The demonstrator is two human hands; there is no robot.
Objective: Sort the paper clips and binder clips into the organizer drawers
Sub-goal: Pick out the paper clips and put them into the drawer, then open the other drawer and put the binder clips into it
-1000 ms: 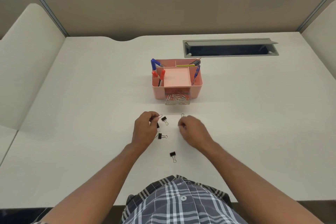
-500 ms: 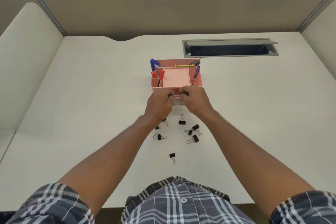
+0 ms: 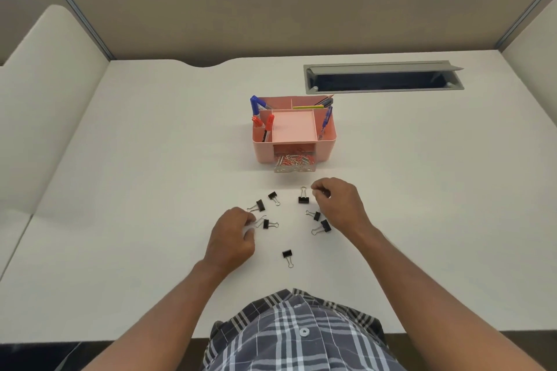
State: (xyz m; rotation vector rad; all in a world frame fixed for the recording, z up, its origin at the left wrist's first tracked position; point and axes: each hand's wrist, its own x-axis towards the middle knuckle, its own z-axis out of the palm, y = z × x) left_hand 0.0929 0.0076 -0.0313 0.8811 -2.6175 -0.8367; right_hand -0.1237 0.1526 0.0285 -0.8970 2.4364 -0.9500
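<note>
Head view: both hands [image 3: 232,238] have withdrawn from the drawer [image 3: 294,163].

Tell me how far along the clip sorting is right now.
Done: paper clips fill the open clear drawer of the pink organizer; none show loose on the desk. In hand: the left hand and right hand are down among the binder clips; whether either grips one is unclear. Left: seven black binder clips on the desk, from one at to the nearest one.
</note>
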